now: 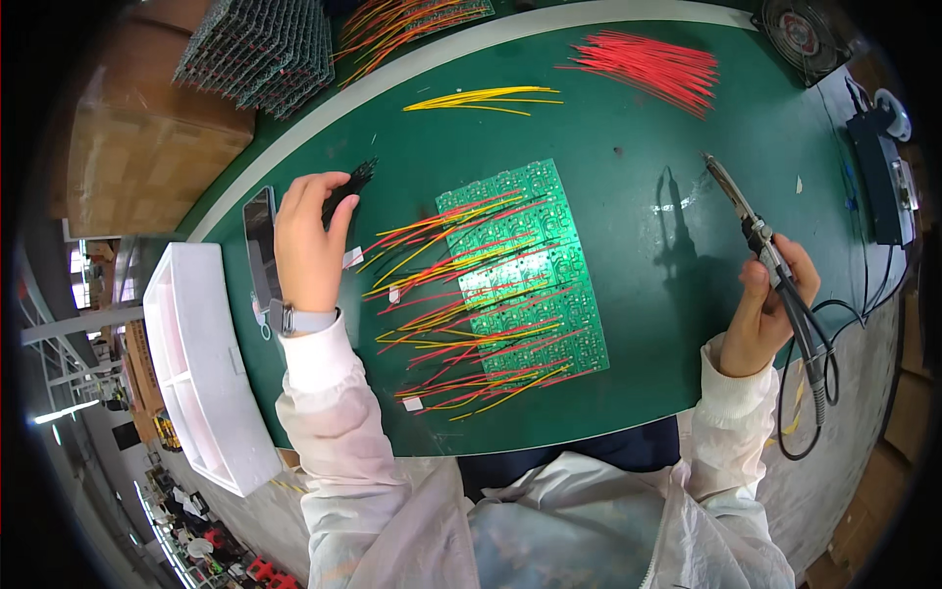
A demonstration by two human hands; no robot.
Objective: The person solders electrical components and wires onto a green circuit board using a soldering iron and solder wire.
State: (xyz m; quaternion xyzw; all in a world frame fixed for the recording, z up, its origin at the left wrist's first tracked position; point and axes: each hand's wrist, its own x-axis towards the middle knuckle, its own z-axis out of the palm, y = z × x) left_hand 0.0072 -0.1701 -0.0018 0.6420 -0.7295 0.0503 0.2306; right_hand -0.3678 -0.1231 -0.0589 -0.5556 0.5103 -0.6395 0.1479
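Observation:
My left hand (pixel 312 231) is closed round a bunch of short black wires (pixel 363 177), whose ends poke out beyond the fingertips. In my right hand (pixel 770 309) is a soldering iron (pixel 754 221), its tip pointing up and away, raised at the right and apart from the boards. Between the hands lies a green panel of circuit boards (pixel 579 294). Rows of red, yellow and black wires (pixel 451 260) run across it, their loose ends hanging out over its left side.
Yellow wires (pixel 481 98) and a pile of red wires (pixel 653 69) lie at the back. A phone (pixel 260 236) and a white divided tray (pixel 201 368) flank my left arm. Stacked boards (pixel 260 54) stand far left; a fan (pixel 800 39) and a black power unit (pixel 880 172) are at right. The iron's cable (pixel 822 393) loops down.

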